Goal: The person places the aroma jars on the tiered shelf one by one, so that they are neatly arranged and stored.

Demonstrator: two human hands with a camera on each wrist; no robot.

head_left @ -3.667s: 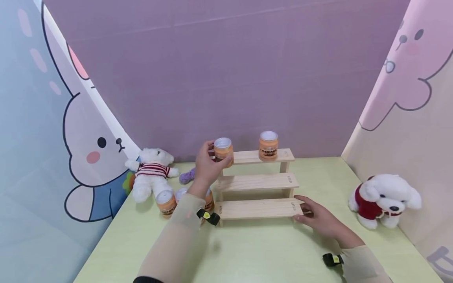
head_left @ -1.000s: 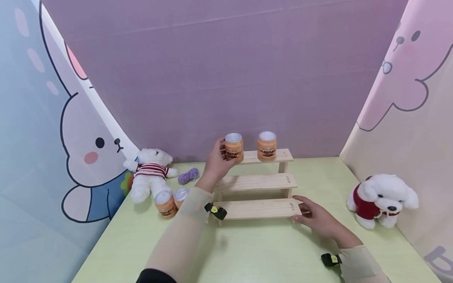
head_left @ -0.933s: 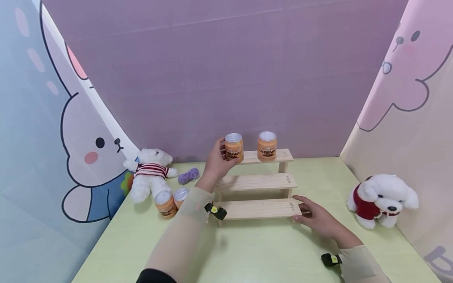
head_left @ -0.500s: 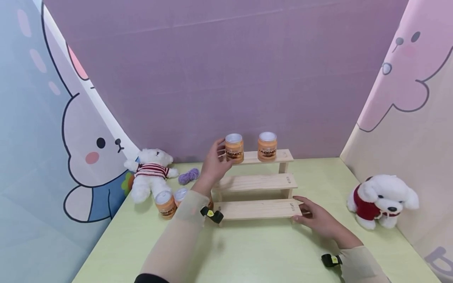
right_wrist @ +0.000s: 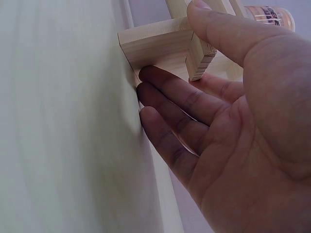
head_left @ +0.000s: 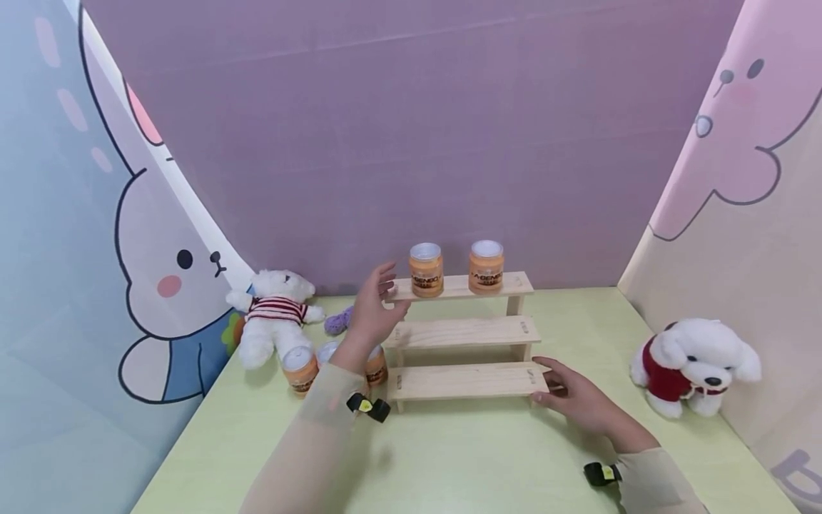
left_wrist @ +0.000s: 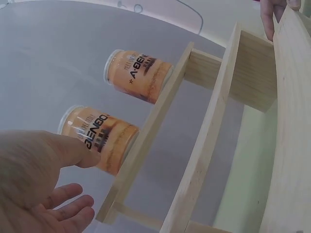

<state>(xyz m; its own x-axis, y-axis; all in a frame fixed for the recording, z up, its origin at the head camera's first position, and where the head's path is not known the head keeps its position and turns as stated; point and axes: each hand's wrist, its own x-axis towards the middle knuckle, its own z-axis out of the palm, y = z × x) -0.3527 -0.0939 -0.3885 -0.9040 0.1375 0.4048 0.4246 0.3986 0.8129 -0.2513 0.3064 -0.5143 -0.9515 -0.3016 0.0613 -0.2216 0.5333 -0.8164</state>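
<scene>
Two orange cans with silvery lids stand upright on the top board of a three-step wooden display shelf (head_left: 469,382): a left can (head_left: 427,273) and a right can (head_left: 486,270). Just left of the left can is my left hand (head_left: 374,310), its fingers spread and holding nothing. In the left wrist view its thumb (left_wrist: 80,151) overlaps that can's side; contact cannot be told. My right hand (head_left: 581,401) holds the right end of the lowest board, thumb at the front edge and forefinger behind. The right wrist view shows its other fingers (right_wrist: 167,131) extended below the board.
Left of the shelf stand more orange cans (head_left: 300,371), partly behind my left forearm. Behind them are a white plush bear (head_left: 276,314) in a striped shirt and a purple yarn bundle (head_left: 338,321). A white plush dog (head_left: 700,364) sits on the table's right side.
My left hand has brought the left can rightward onto the top board, let go of it and drawn back left. My right hand has stayed at the shelf's lower right end.
</scene>
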